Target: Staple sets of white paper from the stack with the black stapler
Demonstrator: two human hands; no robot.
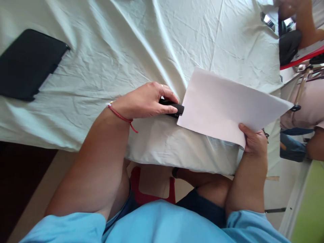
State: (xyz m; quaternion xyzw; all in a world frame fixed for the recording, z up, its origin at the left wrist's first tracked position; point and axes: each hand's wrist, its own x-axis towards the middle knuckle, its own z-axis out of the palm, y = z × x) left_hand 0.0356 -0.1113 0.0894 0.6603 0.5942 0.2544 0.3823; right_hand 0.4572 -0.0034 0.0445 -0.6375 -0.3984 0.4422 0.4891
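My left hand [145,101] presses closed over a black stapler [174,107] on the white tablecloth [126,50], its long axis pointing right into the paper sheet's [227,104] corner, which my right hand [253,141] pinches

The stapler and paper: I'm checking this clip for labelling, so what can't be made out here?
Head view:
- stapler: mostly covered by the left hand; its mouth is hidden behind the paper.
- right hand: fingers hidden under the paper, only the thumb shows.
- black tablet case: cut off by the left edge.
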